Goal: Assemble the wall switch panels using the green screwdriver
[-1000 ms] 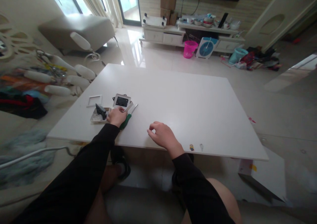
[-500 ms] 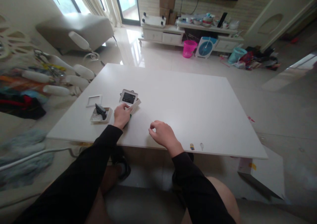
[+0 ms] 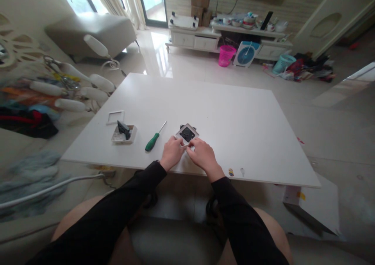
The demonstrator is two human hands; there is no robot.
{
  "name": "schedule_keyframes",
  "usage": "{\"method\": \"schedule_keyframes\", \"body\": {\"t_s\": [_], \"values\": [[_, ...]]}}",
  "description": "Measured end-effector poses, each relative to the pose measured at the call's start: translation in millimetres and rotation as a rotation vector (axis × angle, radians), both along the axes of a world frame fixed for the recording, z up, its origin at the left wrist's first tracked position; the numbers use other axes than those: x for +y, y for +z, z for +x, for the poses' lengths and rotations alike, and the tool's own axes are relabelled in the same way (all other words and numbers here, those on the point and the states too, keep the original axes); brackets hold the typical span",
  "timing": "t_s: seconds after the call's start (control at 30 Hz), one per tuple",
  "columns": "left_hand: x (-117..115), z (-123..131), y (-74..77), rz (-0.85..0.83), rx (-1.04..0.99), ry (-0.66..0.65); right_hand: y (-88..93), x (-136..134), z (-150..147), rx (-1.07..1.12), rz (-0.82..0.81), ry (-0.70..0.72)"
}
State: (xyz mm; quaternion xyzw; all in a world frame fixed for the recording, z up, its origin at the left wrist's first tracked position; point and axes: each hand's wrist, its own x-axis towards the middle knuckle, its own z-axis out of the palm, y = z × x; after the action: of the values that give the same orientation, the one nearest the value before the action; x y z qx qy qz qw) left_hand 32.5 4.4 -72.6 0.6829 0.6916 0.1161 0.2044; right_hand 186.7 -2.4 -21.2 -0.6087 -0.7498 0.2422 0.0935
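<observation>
My left hand and my right hand hold a white square panel with a black module inside near the table's front edge. Each hand pinches its near side with closed fingers. Dark metal tabs stick out behind the panel's far corner. Left of my left hand lies a screwdriver with a green handle, its tip pointing away from me. Farther left is a small open white box with a black part and clear wrapping in it. Behind that box rests a thin white empty frame.
A white table spans the middle. By its front edge lie a yellow-and-blue cartoon piece and a small pale piece. Beyond it on the floor stand a pink basket and a blue fan. A lamp leans at left.
My left hand has moved right with the white panel, bringing it to my right hand, which now grips it too. The green screwdriver, mostly covered before, lies in plain sight.
</observation>
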Motion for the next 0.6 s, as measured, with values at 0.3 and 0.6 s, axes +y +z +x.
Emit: {"method": "schedule_keyframes", "body": {"t_s": [0.3,0.6], "values": [[-25,24,0.7,-0.077,0.042,-0.206,-0.3,1,3,0.000,-0.011,-0.043],[-3,7,34.0,-0.022,-0.138,0.090,-3.5,7,9,0.028,0.000,-0.213]]}}
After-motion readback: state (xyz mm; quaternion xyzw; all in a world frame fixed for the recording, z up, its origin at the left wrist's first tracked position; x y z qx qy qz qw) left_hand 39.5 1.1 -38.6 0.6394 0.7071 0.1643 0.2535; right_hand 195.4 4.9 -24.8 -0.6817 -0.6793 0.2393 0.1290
